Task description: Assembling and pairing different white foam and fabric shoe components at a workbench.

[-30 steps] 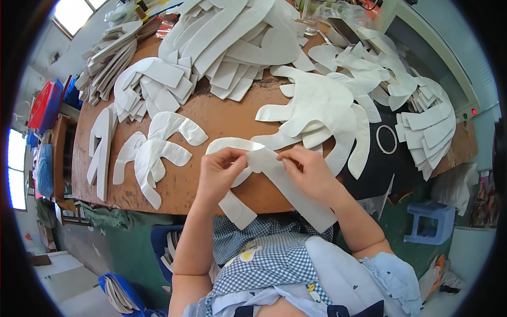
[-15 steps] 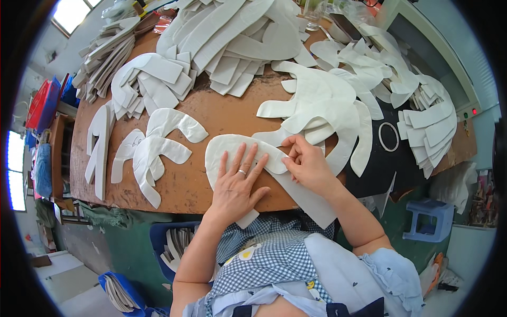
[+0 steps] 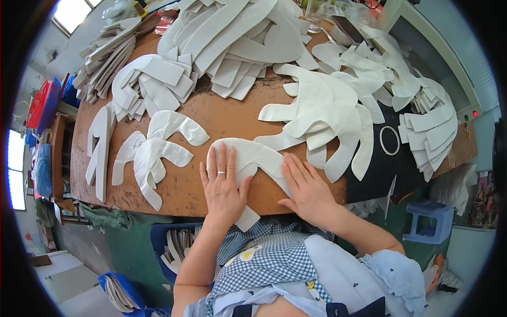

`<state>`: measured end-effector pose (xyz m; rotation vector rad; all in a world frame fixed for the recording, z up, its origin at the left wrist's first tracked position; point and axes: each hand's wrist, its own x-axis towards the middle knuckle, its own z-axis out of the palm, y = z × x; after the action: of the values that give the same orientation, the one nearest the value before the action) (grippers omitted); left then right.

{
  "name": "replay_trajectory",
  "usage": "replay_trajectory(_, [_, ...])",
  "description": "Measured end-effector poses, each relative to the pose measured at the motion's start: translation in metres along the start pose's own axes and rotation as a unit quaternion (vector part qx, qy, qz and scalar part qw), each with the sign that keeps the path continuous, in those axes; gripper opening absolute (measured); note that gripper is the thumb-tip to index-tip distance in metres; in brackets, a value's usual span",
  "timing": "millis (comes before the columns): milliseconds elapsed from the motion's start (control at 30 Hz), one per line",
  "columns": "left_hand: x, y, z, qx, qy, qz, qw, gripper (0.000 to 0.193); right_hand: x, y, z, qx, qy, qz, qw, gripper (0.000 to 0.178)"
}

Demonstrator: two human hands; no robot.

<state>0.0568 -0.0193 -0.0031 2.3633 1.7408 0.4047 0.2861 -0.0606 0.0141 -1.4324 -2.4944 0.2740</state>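
A white curved, U-shaped padding piece (image 3: 247,151) lies on the brown table (image 3: 211,116) right in front of me, its rounded end pointing away. My left hand (image 3: 224,193) rests flat on its left limb, fingers stretched out. Over the right limb my right hand (image 3: 310,196) lies palm down, fingers extended and thumb apart. Both hands hide much of the two limbs; one squared tip (image 3: 246,218) shows beyond the table's near edge. Just past my right hand is a loose heap of similar white pieces (image 3: 322,103).
Several overlapping white pieces (image 3: 153,129) lie on the left. Tall stacks (image 3: 237,37) fill the back. On the black mat (image 3: 372,179) sit a white ring (image 3: 389,140) and scissors (image 3: 391,195). A fanned stack (image 3: 430,124) is at right, near a blue stool (image 3: 429,221).
My right hand has gone from a pinch at the piece's right side to lying flat on it. My left hand has shifted left, its fingers now closer together.
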Motion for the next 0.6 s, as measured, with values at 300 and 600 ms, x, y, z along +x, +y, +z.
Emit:
replay_trajectory(300, [0.016, -0.006, 0.005, -0.009, 0.011, 0.029, 0.999, 0.076, 0.014, 0.014, -0.015, 0.203, 0.060, 0.227, 0.951, 0.025])
replay_trajectory(600, [0.010, 0.006, -0.006, 0.017, -0.083, 0.135, 0.987, 0.079, 0.001, 0.003, 0.005, 0.096, 0.199, 0.123, 0.967, 0.031])
